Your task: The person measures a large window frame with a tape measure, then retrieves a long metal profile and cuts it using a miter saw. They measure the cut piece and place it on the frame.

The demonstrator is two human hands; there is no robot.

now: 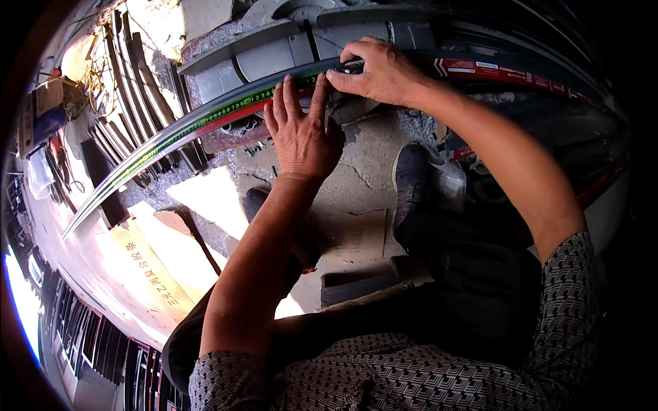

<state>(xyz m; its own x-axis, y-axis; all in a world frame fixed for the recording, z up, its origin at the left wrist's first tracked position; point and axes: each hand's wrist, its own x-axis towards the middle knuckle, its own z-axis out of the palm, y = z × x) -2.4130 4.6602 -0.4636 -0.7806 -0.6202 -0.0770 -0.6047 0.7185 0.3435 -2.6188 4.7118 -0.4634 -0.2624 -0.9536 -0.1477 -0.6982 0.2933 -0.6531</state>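
Note:
A long dark grey strip (264, 80), edged with red film (510, 74), crosses the upper view and curves down to the left. Along it lies a green measuring tape (236, 106) with dark numerals. My left hand (301, 130) rests with its fingers stretched out, the tips touching the tape and the strip. Just right of those fingertips, my right hand (384, 72) has its thumb and index finger closed around a small dark thing (351, 67) at the strip. Its kind is mostly hidden by the fingers.
Grey metal machine parts (274, 51) stand behind the strip. Both shoes (411, 178) are on the concrete floor (363, 154). A yellow-tan carton (154, 260) lies at left, with dark strips (127, 68) beyond it. A short grey channel piece (363, 288) is near my legs.

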